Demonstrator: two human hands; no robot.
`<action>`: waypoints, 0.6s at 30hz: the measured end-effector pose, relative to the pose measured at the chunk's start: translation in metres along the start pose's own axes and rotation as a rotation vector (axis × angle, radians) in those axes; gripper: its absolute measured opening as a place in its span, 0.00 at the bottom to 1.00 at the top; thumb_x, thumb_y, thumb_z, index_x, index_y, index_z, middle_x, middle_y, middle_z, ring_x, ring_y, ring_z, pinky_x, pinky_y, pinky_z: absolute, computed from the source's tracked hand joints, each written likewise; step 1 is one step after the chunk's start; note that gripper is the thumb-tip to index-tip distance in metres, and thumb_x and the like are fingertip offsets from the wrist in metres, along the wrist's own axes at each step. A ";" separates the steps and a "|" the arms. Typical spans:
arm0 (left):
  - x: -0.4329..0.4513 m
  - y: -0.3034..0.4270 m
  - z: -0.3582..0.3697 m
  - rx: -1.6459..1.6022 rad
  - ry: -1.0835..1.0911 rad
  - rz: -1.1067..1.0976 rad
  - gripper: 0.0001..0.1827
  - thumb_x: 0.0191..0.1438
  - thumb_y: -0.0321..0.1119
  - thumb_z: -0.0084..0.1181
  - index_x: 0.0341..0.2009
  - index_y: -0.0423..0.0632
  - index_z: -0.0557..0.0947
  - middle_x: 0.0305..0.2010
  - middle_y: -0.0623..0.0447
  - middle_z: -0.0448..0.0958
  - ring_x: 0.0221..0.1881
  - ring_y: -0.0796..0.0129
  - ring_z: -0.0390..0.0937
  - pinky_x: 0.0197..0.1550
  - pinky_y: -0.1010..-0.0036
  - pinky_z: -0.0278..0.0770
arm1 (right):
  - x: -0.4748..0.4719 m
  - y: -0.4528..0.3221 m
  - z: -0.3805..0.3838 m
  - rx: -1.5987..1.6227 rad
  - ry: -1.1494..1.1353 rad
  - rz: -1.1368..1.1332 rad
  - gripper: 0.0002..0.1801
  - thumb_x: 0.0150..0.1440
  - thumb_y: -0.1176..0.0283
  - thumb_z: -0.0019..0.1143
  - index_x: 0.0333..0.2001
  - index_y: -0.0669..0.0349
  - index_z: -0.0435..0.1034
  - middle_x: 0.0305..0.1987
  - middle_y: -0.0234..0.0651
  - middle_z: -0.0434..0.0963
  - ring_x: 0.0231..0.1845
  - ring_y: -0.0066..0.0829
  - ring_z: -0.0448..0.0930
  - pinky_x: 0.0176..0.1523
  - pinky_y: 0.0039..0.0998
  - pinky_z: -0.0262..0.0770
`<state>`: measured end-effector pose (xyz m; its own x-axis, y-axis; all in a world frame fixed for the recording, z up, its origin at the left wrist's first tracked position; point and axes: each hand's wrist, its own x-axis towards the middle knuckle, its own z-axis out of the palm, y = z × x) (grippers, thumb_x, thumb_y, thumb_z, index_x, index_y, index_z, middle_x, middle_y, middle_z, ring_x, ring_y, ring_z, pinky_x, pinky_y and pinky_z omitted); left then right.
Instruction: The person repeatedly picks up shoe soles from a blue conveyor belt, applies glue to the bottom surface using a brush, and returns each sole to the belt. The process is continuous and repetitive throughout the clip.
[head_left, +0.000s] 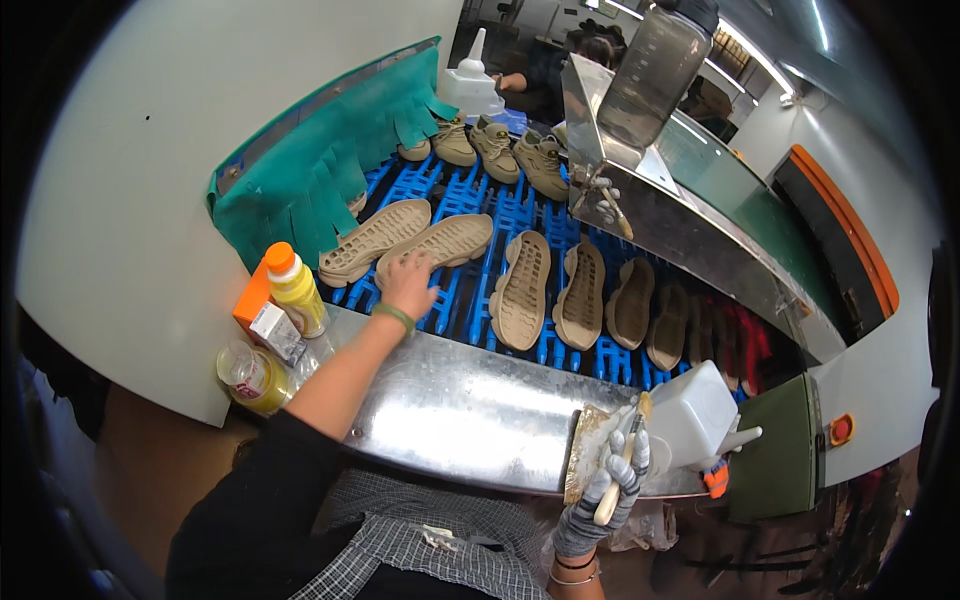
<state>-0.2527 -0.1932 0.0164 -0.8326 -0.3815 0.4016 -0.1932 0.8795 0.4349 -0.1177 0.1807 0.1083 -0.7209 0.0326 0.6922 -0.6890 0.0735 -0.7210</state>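
Observation:
My bare left hand (409, 285) lies over the near end of a tan shoe sole (459, 238), fingertips on its textured upper face and thumb apart from it. Close beside, another tan sole (382, 232) rests on the blue slatted conveyor (465, 289). A grey striped glove covers my right hand (611, 480), which is closed around the pale handle of a brush (634, 439). The bristles point away from me, above a glue-crusted board (581, 450) at the metal ledge's edge.
More soles (521, 292) line the conveyor to the right; tan shoes (495, 150) stand behind. A green strip curtain (300, 187) hangs left. Bottles (296, 289) and a white squeeze bottle (694, 412) flank the metal ledge (465, 405). A person's hand (514, 82) shows beyond.

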 end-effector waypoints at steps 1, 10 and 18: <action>0.009 -0.033 0.015 0.209 -0.094 -0.126 0.28 0.52 0.33 0.63 0.60 0.51 0.75 0.62 0.46 0.72 0.62 0.41 0.65 0.62 0.42 0.61 | 0.002 -0.004 0.004 0.020 -0.028 -0.021 0.07 0.68 0.72 0.47 0.47 0.59 0.69 0.72 0.47 0.60 0.68 0.45 0.70 0.71 0.47 0.64; 0.041 -0.013 -0.009 0.528 -0.573 -0.027 0.40 0.41 0.47 0.73 0.60 0.56 0.73 0.57 0.43 0.76 0.61 0.42 0.69 0.60 0.35 0.60 | 0.000 -0.015 -0.032 -0.097 0.028 -0.028 0.09 0.69 0.73 0.43 0.51 0.60 0.68 0.72 0.49 0.61 0.63 0.44 0.74 0.69 0.46 0.69; -0.074 0.037 -0.110 0.203 -0.844 0.215 0.19 0.49 0.45 0.65 0.38 0.43 0.83 0.40 0.42 0.82 0.45 0.48 0.80 0.48 0.57 0.76 | 0.007 -0.032 -0.068 -0.329 0.135 -0.077 0.14 0.70 0.73 0.37 0.56 0.64 0.66 0.70 0.50 0.63 0.60 0.43 0.76 0.66 0.41 0.73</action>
<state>-0.1409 -0.1634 0.0915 -0.9508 0.0636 -0.3032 -0.0101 0.9719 0.2354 -0.0959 0.2462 0.1378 -0.6363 0.1438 0.7579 -0.6645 0.3969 -0.6332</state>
